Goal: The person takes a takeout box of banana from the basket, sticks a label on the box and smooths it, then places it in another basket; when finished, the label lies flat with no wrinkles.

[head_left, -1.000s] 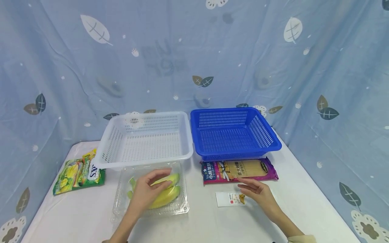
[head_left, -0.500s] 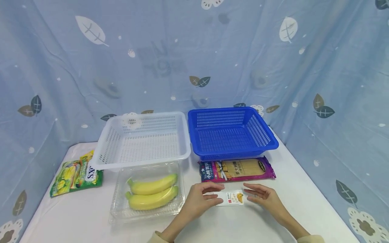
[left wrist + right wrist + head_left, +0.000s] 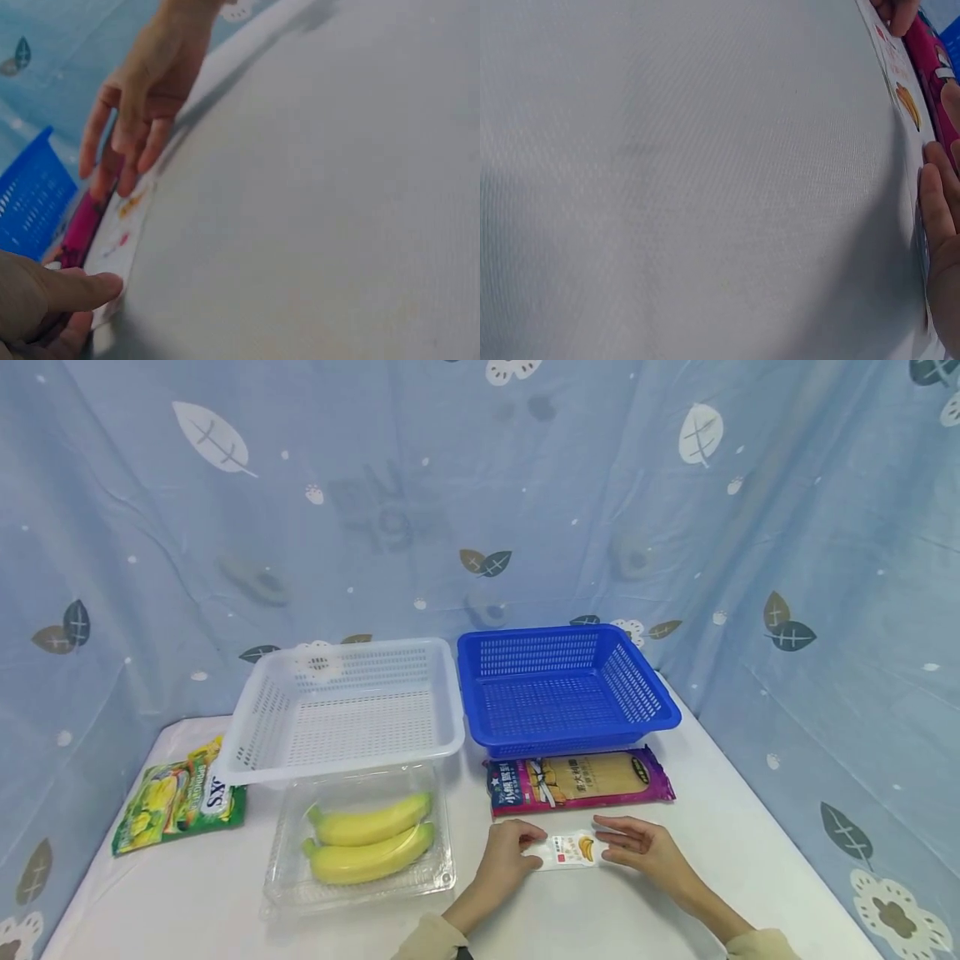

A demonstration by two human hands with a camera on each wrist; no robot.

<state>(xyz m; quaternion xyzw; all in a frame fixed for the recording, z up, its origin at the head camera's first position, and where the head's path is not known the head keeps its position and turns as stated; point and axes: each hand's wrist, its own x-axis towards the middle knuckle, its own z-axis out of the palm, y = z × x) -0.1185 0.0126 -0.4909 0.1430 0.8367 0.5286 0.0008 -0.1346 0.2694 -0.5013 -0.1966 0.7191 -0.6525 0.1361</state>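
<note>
A flat white label (image 3: pixel 573 850) with a banana picture and a small red mark lies on the table in front of me. My left hand (image 3: pixel 504 864) pinches its left end between thumb and fingers; the left wrist view shows the thumb (image 3: pixel 101 289) over that end. At the other end is my right hand (image 3: pixel 647 856), fingers loosely extended, its fingertips beside the label's edge. In the right wrist view the right fingers (image 3: pixel 936 202) lie along the label, holding nothing. Two yellow bananas (image 3: pixel 371 853) rest in a clear plastic container (image 3: pixel 281 877) to the left.
A purple pack of spaghetti (image 3: pixel 585 779) lies just beyond the label. Behind it stands a blue basket (image 3: pixel 480 727), with a white basket (image 3: pixel 446 747) to its left. Green and yellow food packets (image 3: pixel 180 797) lie at the far left. Patterned blue cloth (image 3: pixel 420 527) walls the table.
My left hand has moved from over the bananas rightward to the label and taken its left end. My right hand has stayed near the label's right end. The head view has shifted slightly.
</note>
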